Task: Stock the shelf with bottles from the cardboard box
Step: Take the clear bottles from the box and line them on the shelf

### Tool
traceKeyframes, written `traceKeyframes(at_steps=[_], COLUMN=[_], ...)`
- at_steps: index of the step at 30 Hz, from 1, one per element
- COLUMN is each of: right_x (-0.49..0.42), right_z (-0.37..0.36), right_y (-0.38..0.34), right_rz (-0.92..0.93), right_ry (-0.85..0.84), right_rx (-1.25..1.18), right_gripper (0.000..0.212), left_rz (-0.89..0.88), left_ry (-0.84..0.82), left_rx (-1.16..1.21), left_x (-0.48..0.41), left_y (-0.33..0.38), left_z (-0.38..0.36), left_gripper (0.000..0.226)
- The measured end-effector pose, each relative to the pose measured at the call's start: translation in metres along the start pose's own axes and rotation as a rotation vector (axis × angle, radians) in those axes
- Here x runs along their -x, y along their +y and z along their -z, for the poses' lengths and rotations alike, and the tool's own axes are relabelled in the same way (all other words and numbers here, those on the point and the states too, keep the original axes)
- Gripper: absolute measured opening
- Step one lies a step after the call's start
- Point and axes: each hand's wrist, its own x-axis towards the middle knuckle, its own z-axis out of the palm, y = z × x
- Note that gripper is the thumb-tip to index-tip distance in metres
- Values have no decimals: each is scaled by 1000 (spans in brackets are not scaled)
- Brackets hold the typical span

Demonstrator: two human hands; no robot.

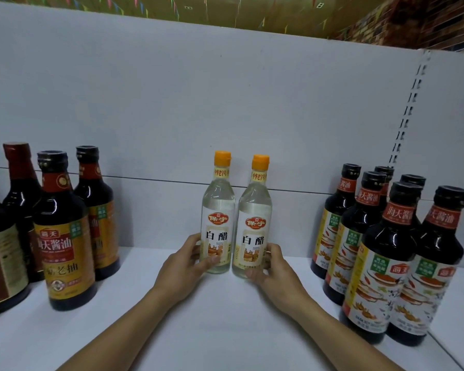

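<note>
Two clear white-vinegar bottles with orange caps stand upright side by side on the white shelf (225, 317), close to the back panel. My left hand (184, 266) wraps the lower part of the left vinegar bottle (218, 204). My right hand (272, 271) grips the base of the right vinegar bottle (255, 210). The two bottles touch each other. The cardboard box is out of view.
Dark soy-sauce bottles with yellow-brown labels (65, 236) stand at the left. Several dark soy-sauce bottles with white pictured labels (381, 258) crowd the right side. A white back panel (225, 103) closes the shelf behind, with a slotted upright (410, 103) at right.
</note>
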Motion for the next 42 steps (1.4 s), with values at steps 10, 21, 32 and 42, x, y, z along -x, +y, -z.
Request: traceKeyframes(at_steps=[10,21,32,42], right_x=[1,3,9,20], right_z=[-6,-4,1,24], right_y=[2,-2,-10,-22], right_rz=[13,16,36,-75], right_ry=[66,64,46,-195], right_rx=[93,106,80,164], right_gripper=[61,67,77,96], left_rz=[-19,-33,25,190], left_ry=[7,11,-5,-142], left_rx=[-49,-112,-33,-116], left_x=[0,3,8,36], left_y=[0,2,9,35], left_z=[-1,-1,4,19], left_gripper=[48,54,79,91])
